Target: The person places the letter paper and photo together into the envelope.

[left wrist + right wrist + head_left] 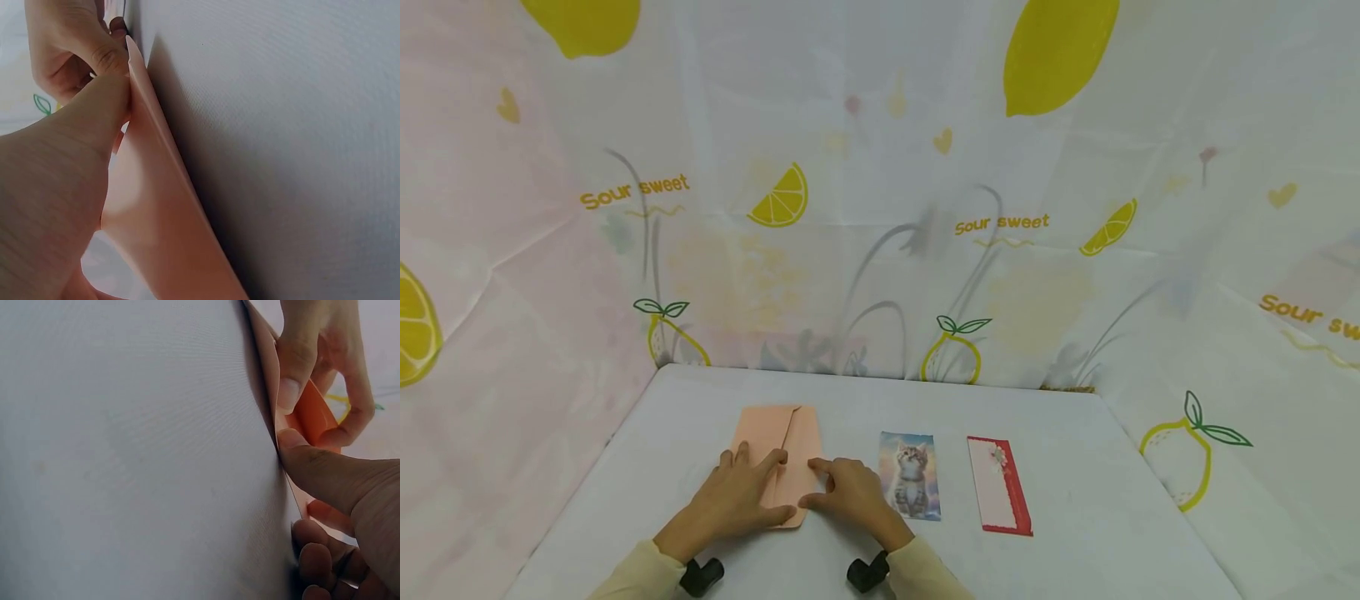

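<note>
A peach paper envelope (pixel 767 425) lies upright on the white table, a long overlapping flap edge running down its front. My left hand (pixel 737 492) rests spread over its left and lower part, index fingertip at the flap edge and thumb near the bottom. At the right edge my right hand (pixel 850 496) pinches the paper with thumb and curled index finger. In the right wrist view the envelope (pixel 267 356) is raised a little, its orange inner side showing between the left thumb and index finger. The left wrist view shows the lower edge of the envelope (pixel 169 231) from close by.
A kitten picture card (pixel 912 479) lies just right of my right hand. Farther right is a pink-and-red card (pixel 1000 487) with a flower on it. Behind the white table (pixel 1075 467) hangs a lemon-print cloth (pixel 865 275).
</note>
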